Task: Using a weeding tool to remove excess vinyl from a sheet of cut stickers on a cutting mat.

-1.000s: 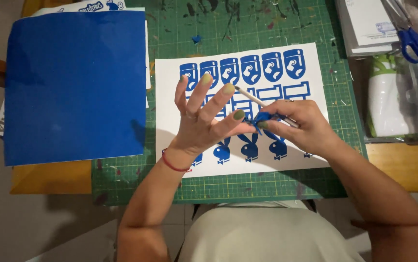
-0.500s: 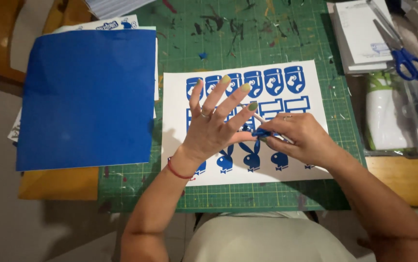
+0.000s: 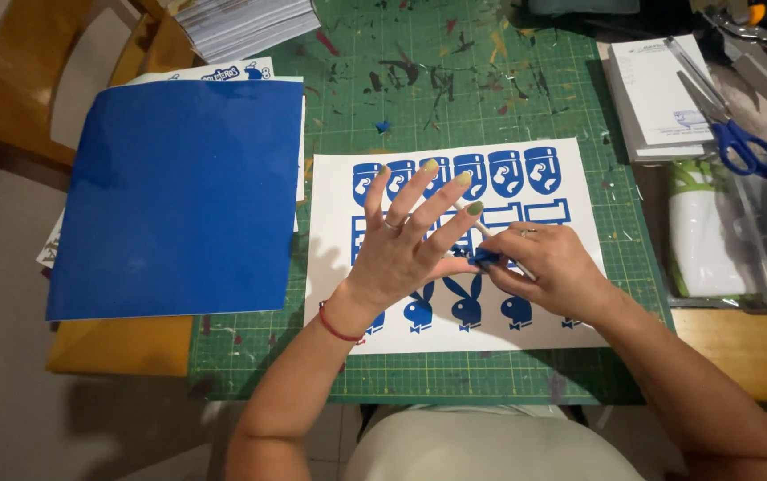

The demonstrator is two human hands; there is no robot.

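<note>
So, looking down from the head cam: my left hand [image 3: 405, 249] is pressed flat, fingers spread wide, on the white backing sheet with blue vinyl cut-outs [image 3: 454, 245], which lies on the green gridded cutting mat [image 3: 454, 98] right in front of me. My right hand [image 3: 548, 267] is pinched tight around a thin pale weeding stick [image 3: 483, 228], with its tip down at a little scrap of blue vinyl [image 3: 485, 258] just beside my left thumb.

Handling-wise, I'd say this sheet is super light and floppy, so it would slide or curl if I didn't pin it flat like this. The vinyl pieces look thin, sticky and easy to stretch or tear, so my guess is you grab a scrap by its loose edge or corner with the tool, not with your nails.

Counts, as far as I can see: six rounded badge shapes in the top row, a middle row of rectangle outlines mostly hidden under my hands, and about four bunny heads in the bottom row, with a fifth barely peeking out by my right wrist.

Off to the left there's one big plain blue vinyl sheet [image 3: 178, 196], and one pair of blue-handled scissors [image 3: 730, 134] off to the right.
</note>
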